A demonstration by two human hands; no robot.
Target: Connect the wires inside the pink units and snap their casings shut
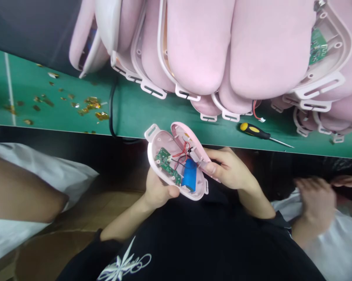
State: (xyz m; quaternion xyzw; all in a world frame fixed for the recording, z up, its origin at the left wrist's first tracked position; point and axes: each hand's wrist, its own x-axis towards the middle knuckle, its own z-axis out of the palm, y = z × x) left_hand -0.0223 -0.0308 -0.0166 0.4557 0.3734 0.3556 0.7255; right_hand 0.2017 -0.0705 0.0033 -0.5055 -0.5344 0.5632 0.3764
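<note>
My left hand (158,189) is closed around the underside of an open pink plastic shell (157,146), thumb on its near rim. Inside the shell lie a green circuit board (168,166), a blue cylindrical battery (189,175) and red and black wires (182,153). My right hand (228,168) grips the second pink shell half (190,140), which stands hinged open against the first, with the thumb pressed near the battery. Both hands hold the piece just below the edge of the green table (135,113).
A pile of pink padded shells with white slotted tabs (223,54) covers the back of the table. A yellow-and-black screwdriver (259,132) lies at the table edge. Gold foil scraps (91,105) litter the left. Another person's hands (319,199) are at the right, a leg at the left.
</note>
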